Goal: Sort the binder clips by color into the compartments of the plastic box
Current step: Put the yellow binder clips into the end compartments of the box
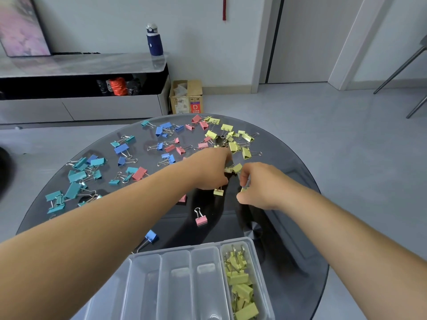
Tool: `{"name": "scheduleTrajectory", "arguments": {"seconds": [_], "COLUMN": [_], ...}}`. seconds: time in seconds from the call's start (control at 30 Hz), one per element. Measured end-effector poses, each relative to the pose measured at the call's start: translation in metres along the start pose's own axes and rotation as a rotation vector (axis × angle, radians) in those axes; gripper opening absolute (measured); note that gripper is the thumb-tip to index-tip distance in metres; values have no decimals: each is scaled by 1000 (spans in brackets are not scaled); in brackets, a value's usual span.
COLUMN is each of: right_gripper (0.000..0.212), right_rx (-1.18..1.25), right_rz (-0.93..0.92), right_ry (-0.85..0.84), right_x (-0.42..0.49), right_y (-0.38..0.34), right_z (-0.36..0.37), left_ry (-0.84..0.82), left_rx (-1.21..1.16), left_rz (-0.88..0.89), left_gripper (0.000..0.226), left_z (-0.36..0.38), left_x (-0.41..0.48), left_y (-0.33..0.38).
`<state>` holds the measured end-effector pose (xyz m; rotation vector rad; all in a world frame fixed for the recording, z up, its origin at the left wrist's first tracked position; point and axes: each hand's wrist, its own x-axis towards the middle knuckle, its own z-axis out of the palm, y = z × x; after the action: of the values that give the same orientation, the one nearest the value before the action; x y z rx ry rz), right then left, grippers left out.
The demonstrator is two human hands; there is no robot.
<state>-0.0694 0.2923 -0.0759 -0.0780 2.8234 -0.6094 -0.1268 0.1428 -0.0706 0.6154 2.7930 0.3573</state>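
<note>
Beyond the round dark glass surface (221, 227), at 12 o'clock, an open cardboard box (186, 98) sits on the floor by the wall. At 11, a blue water bottle (154, 41) stands upright on a low cabinet (80, 63). A screen (22, 26) is at 10 and chair legs (402, 70) at 2.

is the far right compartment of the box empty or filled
Filled: yellow clips pile along its whole length; the neighbouring compartments look empty.

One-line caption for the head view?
Left hand and right hand work among yellow binder clips on a round dark glass table; clear plastic box holds sorted yellow clips in its rightmost compartment.
</note>
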Motion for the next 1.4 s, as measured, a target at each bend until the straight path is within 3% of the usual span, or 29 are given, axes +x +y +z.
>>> {"name": "scheduleTrajectory", "arguments": {"seconds": [0.1,0.23,0.43,0.8,0.87,0.97,1.1,1.23,1.33,1.4], "right_gripper": [12,16,22,23,22,21,22,21,20,13], "right_rx": [-7,-33,-29,30,108,419,594,415,211,188], "right_rz": [-36,-54,-78,-96,-69,1,-70,-131,-114,-102], "right_ry": [-17,-85,-113,-54,-56,-98,-166,-173,-118,-80], "right_x": [-3,-6,-10,-14,-16,-29,-68,-116,-137,-141], "right_y": [2,4,4,8,7,-3,-21,-42,-52,-51], "right_z": [-4,-9,-7,-3,-5,-15,-33,-34,-26,-26], "left_ry": [13,-88,-145,-159,-116,-68,18,85,-21,-82], "left_rx": [-27,31,-9,-136,-117,-175,-311,-559,-846,-865], "left_rz": [12,41,1,-104,-82,-73,-94,-141,-126,-46], "left_gripper": [42,50,23,8,7,9,7,4,8,6], "left_z": [-1,-4,-3,-7,-7,-4,3,-5,-23,-33], "left_x": [-14,-26,-27,-31,-34,-43,-60,-79,-102,-121], "left_y": [0,3,4,7,6,-1,-14,-18,-9,1]}}
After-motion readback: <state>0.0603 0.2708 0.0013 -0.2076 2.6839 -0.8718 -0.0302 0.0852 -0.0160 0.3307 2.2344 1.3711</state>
